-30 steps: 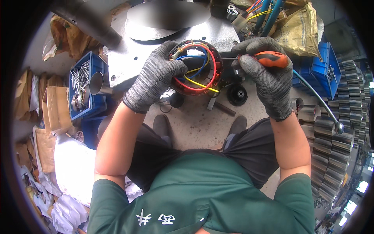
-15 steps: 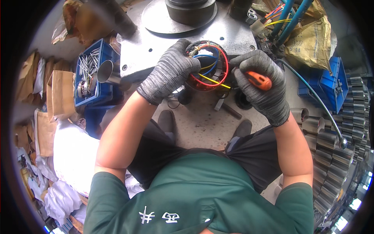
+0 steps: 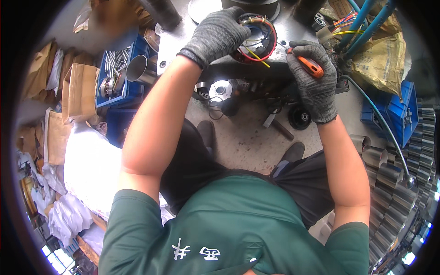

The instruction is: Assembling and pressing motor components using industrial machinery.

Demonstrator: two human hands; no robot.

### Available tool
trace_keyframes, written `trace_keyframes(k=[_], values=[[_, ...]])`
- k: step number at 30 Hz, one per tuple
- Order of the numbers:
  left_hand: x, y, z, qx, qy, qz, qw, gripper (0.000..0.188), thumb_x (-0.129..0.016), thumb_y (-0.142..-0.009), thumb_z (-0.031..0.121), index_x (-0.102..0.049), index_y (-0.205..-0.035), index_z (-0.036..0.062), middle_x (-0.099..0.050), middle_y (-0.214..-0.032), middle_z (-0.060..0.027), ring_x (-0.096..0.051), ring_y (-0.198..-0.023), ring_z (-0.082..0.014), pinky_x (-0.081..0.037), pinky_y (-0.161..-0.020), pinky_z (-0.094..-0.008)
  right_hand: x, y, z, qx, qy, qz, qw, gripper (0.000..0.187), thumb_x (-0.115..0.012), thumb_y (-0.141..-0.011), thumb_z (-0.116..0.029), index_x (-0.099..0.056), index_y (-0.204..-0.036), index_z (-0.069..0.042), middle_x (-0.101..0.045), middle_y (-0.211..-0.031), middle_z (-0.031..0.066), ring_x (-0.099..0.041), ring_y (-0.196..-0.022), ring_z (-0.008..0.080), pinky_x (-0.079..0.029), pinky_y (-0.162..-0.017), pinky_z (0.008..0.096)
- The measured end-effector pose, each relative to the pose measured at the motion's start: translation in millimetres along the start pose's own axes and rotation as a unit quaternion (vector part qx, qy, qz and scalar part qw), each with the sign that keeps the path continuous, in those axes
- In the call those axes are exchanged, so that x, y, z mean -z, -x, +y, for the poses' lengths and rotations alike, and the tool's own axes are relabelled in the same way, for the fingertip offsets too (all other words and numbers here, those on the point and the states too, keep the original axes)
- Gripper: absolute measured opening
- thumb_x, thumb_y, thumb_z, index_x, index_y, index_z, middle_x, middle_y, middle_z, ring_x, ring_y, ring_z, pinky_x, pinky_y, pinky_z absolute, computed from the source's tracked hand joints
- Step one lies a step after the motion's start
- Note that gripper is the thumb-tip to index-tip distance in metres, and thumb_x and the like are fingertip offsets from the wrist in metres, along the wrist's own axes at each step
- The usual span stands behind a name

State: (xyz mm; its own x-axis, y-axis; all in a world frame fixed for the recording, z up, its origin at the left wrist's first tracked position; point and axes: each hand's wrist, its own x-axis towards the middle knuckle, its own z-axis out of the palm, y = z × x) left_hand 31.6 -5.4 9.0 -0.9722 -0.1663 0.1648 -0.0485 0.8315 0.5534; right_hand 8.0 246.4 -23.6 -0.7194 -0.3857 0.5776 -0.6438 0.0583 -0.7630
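Note:
My left hand (image 3: 214, 37), in a grey knit glove, is closed on the left side of a ring-shaped motor stator (image 3: 273, 40). The stator is tilted over the near edge of a metal bench plate (image 3: 181, 43). Red, blue and yellow wires run round it, and a yellow wire end (image 3: 265, 63) sticks out toward me. In my gloved right hand (image 3: 316, 87) is a screwdriver (image 3: 310, 67) with an orange and black handle. Its thin shaft points left toward the stator's right rim; whether the tip touches cannot be made out.
Left stands a blue bin (image 3: 133, 94) of metal rods, with a steel cup-shaped sleeve (image 3: 137, 68) beside it. Under the bench lie a round silver cover (image 3: 220, 90), a black round part (image 3: 299, 118) and a hammer-like tool (image 3: 282, 129). Stacked metal cylinders (image 3: 382, 197) line the right side.
My left hand and the stator have moved farther away, up to the bench edge. My right hand has shifted slightly outward, and the screwdriver's shaft now shows. The whole view has shifted too.

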Motion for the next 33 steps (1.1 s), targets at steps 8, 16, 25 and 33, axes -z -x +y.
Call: trace_keyframes(k=[8,16,25,33], values=[[19.2,4.3,34.6,0.035,-0.031,-0.044,0.998,0.044,-0.065,-0.089,0.025,-0.066,-0.125,0.0002,-0.073,-0.103,-0.0266,-0.071,-0.1,-0.038,-0.054,-0.09,-0.0453,-9.4,-7.0,-16.8,0.192,0.18,-0.059,0.963,0.019,-0.076,-0.076,0.0,-0.069,-0.093,-0.006,-0.068,-0.096,0.0114,-0.069,-0.081,0.0325,-0.056,-0.073,0.0391],[-1.7,-4.3,26.4,-0.02,-0.087,0.009,0.996,0.028,-0.057,-0.095,0.023,-0.066,-0.107,0.0,-0.072,-0.091,-0.0273,-0.072,-0.09,-0.0422,-0.055,-0.083,-0.0503,3.7,2.0,10.5,-0.132,-0.135,0.03,0.982,0.01,-0.071,-0.089,0.001,-0.07,-0.099,-0.001,-0.072,-0.096,0.0087,-0.072,-0.091,0.0209,-0.058,-0.085,0.0332],[1.8,-5.7,31.5,0.008,-0.067,-0.011,0.998,0.031,-0.061,-0.094,0.027,-0.068,-0.109,0.0003,-0.072,-0.094,-0.0273,-0.072,-0.093,-0.0413,-0.055,-0.085,-0.0495,16.3,10.0,38.8,-0.34,-0.469,0.094,0.81,0.018,-0.067,-0.093,0.004,-0.065,-0.11,0.002,-0.071,-0.107,0.0177,-0.073,-0.102,0.0314,-0.062,-0.095,0.0416],[2.5,-2.6,31.9,0.006,-0.051,-0.002,0.999,0.033,-0.06,-0.094,0.027,-0.067,-0.109,-0.0005,-0.072,-0.092,-0.0279,-0.072,-0.093,-0.0415,-0.056,-0.085,-0.0496,12.3,10.5,42.9,-0.32,-0.483,0.125,0.805,0.015,-0.066,-0.093,0.004,-0.064,-0.108,0.002,-0.071,-0.105,0.0171,-0.072,-0.102,0.0324,-0.061,-0.095,0.0436]])
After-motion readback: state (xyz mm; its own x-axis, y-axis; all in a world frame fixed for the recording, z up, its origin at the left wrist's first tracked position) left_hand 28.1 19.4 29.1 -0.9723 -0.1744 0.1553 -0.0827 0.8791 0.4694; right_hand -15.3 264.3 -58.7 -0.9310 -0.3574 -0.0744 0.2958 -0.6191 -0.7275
